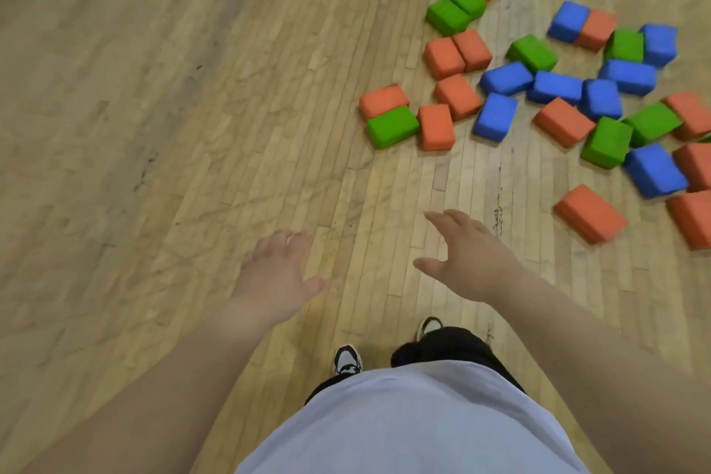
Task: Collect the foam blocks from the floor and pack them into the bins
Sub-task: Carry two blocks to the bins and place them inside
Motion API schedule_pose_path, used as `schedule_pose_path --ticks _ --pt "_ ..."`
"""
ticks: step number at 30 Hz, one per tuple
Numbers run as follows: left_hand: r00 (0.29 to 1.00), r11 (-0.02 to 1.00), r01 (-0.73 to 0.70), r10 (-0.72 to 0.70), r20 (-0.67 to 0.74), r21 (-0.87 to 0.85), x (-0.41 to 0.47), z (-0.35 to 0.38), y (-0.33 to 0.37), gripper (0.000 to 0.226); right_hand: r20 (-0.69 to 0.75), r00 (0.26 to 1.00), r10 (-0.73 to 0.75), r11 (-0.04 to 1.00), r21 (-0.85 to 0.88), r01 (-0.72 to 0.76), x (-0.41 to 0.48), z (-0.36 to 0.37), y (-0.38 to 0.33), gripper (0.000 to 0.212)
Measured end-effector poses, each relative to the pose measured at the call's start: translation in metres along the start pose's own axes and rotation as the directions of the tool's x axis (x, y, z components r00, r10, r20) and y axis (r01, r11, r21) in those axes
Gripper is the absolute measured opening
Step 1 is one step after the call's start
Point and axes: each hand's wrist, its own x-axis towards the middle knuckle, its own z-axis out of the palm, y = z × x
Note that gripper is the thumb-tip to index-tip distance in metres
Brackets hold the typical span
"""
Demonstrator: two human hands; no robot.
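While both arms reach forward over the floor [154, 127], the left hand [277, 273] at lower centre and the right hand [467, 258] beside it hold nothing, fingers loosely spread. The blocks [496, 117], orange, green and blue, lie scattered in the upper right of the frame, many touching one another, none touching a hand. One orange block [588, 214] lies nearest, right of the right hand.
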Motion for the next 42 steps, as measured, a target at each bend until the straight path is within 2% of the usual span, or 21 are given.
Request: schedule_pose_path --ticks 9,14,19,23,31,36,39,42 --pt "0.997 0.999 0.04 -0.041 0.058 0.023 0.166 -0.049 0.045 0.086 0.065 0.997 0.028 1.0 -0.013 -0.027 0.161 -0.074 0.057 0.091" --pt "0.993 0.997 0.078 -0.076 0.09 -0.019 0.259 -0.093 0.097 0.086 0.127 0.992 0.015 0.998 -0.057 -0.008 0.249 -0.15 0.101 0.094" --pt "0.993 0.994 0.09 -0.085 0.082 -0.065 0.341 -0.137 0.142 0.086 0.148 0.989 -0.013 0.984 -0.171 0.039 0.334 -0.225 0.134 0.093" --pt "0.993 0.995 0.084 -0.079 0.082 -0.062 0.4 -0.165 0.158 0.083 0.165 0.986 -0.009 0.985 -0.166 0.037 0.395 -0.263 0.149 0.094" --pt "0.984 1.0 0.012 -0.014 0.175 0.01 0.566 -0.219 0.164 0.084 0.192 0.98 0.059 0.982 -0.185 -0.023 0.545 -0.313 0.17 0.101" --pt "0.971 0.993 -0.068 0.043 0.236 0.1 0.676 -0.26 0.171 0.085 0.263 0.961 0.079 0.983 -0.179 -0.032 0.637 -0.338 0.177 0.103" --pt "0.958 0.989 -0.093 0.058 0.282 0.112 0.736 -0.26 0.178 0.085 0.309 0.947 0.092 0.982 -0.187 -0.034 0.687 -0.334 0.191 0.105" --pt "0.944 0.995 -0.086 0.065 0.325 0.052 0.79 -0.229 0.184 0.086 0.375 0.92 0.115 0.984 -0.169 -0.054 0.744 -0.314 0.217 0.108"
